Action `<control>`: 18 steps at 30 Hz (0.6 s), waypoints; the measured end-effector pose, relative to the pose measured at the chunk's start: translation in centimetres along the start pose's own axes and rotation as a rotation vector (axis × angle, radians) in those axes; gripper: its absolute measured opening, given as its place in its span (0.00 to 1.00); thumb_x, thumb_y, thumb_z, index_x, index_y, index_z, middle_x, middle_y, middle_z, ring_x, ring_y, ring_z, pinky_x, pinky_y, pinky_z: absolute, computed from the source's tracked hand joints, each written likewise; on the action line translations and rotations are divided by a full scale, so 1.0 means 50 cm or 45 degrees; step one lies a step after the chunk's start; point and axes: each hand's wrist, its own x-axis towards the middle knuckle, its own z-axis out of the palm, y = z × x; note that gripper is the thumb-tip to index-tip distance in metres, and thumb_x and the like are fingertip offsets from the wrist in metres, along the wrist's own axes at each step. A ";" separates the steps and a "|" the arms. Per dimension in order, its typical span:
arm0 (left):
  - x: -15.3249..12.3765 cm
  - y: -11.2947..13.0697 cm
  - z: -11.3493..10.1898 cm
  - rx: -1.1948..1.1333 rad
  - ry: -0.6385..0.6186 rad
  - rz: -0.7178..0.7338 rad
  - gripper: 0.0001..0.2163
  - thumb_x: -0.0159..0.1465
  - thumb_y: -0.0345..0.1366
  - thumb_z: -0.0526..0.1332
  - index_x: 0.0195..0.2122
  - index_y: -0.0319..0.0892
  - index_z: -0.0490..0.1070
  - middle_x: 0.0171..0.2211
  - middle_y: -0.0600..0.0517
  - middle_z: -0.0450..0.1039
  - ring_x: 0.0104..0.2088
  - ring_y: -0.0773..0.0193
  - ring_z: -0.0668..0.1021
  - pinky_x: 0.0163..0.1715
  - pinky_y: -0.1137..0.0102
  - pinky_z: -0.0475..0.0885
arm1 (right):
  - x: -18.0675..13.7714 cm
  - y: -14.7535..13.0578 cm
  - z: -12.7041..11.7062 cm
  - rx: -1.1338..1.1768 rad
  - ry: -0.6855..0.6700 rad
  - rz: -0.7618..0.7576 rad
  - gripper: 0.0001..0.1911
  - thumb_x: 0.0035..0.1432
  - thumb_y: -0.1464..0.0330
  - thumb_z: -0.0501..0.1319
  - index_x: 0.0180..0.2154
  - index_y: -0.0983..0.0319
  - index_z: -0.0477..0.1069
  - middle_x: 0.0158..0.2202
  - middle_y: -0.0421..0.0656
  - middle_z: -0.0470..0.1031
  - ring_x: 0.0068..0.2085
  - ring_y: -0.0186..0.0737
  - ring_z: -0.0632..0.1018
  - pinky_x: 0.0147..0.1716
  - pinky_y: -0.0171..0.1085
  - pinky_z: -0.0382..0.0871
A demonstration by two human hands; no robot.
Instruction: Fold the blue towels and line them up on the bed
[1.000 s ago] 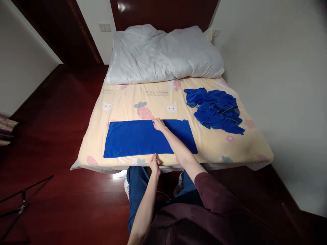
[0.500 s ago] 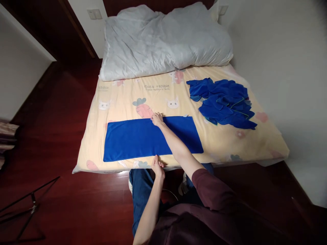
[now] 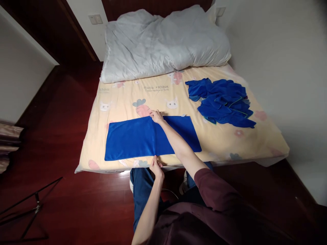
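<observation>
A blue towel [image 3: 130, 139] lies spread as a long rectangle near the front edge of the bed, with a small pale tag at its far edge. My right hand [image 3: 156, 116] reaches across it and pinches the far edge around the middle. At the near edge, my left hand [image 3: 156, 167] pinches the cloth between thumb and finger. A slight raised crease runs between the two pinches. My right forearm covers part of the towel's right half.
A loose heap of blue cloths [image 3: 224, 102] lies to the right on the patterned bedsheet [image 3: 122, 102]. A grey-white quilt [image 3: 163, 44] is bunched at the headboard. On the floor at left stand black tripod-like legs [image 3: 35, 207].
My fingers have closed on the towel's two long edges, and a crease now shows between them. The view has shifted slightly.
</observation>
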 end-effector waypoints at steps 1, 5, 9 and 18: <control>0.000 0.001 0.000 0.012 -0.009 0.013 0.21 0.48 0.50 0.75 0.31 0.38 0.75 0.14 0.64 0.52 0.15 0.75 0.56 0.16 0.75 0.54 | 0.000 -0.002 -0.006 0.019 0.014 -0.016 0.11 0.67 0.70 0.58 0.49 0.56 0.75 0.47 0.44 0.81 0.59 0.49 0.69 0.59 0.49 0.57; -0.003 0.007 0.000 0.044 -0.014 0.072 0.21 0.48 0.52 0.74 0.29 0.37 0.75 0.13 0.64 0.51 0.15 0.75 0.56 0.15 0.75 0.54 | -0.009 -0.013 -0.037 0.100 0.078 -0.062 0.11 0.66 0.71 0.59 0.47 0.55 0.76 0.44 0.42 0.82 0.58 0.48 0.71 0.60 0.51 0.59; -0.015 0.026 -0.003 0.069 -0.027 0.125 0.22 0.47 0.52 0.74 0.32 0.37 0.77 0.13 0.63 0.53 0.14 0.74 0.58 0.15 0.74 0.55 | -0.039 -0.019 -0.071 0.180 0.165 -0.082 0.09 0.65 0.70 0.60 0.44 0.54 0.77 0.41 0.39 0.83 0.54 0.46 0.75 0.58 0.49 0.63; -0.006 0.197 -0.037 0.191 -0.135 0.466 0.21 0.51 0.53 0.70 0.35 0.40 0.74 0.13 0.62 0.58 0.14 0.71 0.62 0.18 0.74 0.56 | -0.134 -0.022 -0.223 0.614 0.406 -0.188 0.08 0.56 0.71 0.64 0.39 0.60 0.77 0.33 0.40 0.83 0.39 0.40 0.81 0.44 0.37 0.73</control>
